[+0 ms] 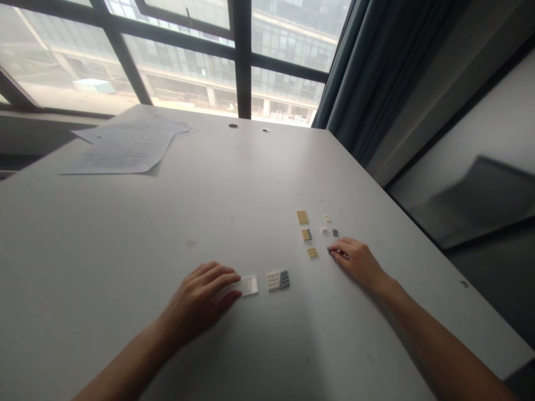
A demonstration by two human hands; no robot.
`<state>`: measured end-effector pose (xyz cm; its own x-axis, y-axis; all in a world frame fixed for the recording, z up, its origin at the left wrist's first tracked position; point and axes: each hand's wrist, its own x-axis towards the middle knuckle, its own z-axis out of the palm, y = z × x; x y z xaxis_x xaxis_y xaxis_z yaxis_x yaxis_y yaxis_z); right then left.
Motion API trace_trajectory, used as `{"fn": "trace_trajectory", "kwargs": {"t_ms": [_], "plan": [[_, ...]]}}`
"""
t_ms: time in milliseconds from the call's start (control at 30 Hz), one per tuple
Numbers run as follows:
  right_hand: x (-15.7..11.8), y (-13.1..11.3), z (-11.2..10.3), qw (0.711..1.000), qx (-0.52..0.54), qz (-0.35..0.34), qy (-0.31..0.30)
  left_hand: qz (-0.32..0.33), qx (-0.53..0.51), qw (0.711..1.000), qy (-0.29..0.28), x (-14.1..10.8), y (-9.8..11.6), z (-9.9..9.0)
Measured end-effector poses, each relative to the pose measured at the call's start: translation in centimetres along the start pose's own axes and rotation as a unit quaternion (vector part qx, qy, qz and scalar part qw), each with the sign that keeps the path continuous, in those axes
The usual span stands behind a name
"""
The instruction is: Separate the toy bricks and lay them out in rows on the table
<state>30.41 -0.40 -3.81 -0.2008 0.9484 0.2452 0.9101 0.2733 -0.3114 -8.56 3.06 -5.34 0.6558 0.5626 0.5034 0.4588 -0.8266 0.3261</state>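
My left hand (209, 289) rests low over the table, thumb and fingers closed around a flat white piece (250, 285) whose right end sticks out. Just right of it lies a studded toy-brick block, half white (273, 281) and half grey (285, 279). My right hand (353, 258) pinches a small dark grey brick (330, 250) at the tabletop. Left of those fingertips, a yellow studded plate (312, 253), a yellow-and-grey one (306, 235) and another yellow one (302, 217) form a column. A small grey brick (335, 233) and two small white bricks (327, 219) lie beyond the fingers.
Printed paper sheets (125, 147) are spread at the table's far left. Two round fittings (233, 126) sit near the far edge of the white table (234, 184), before a window. A dark curtain (359, 78) hangs at the right; a small dark object (464, 284) is near the right edge.
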Motion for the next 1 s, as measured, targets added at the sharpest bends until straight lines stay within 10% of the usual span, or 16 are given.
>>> {"fn": "trace_trajectory", "kwargs": {"t_ms": [300,533,1000], "plan": [[0.1,-4.1,-0.2,0.997,0.023,-0.024,0.071,-0.001,-0.007,1.0,-0.008,-0.2,-0.1,0.2],[0.7,-10.3,2.8,0.986,0.114,-0.096,-0.074,-0.004,0.001,1.0,-0.015,-0.2,-0.1,0.2],[1.6,-11.1,3.8,0.985,0.093,-0.114,-0.091,-0.002,0.003,1.0,-0.017,-0.3,0.0,0.3]]}}
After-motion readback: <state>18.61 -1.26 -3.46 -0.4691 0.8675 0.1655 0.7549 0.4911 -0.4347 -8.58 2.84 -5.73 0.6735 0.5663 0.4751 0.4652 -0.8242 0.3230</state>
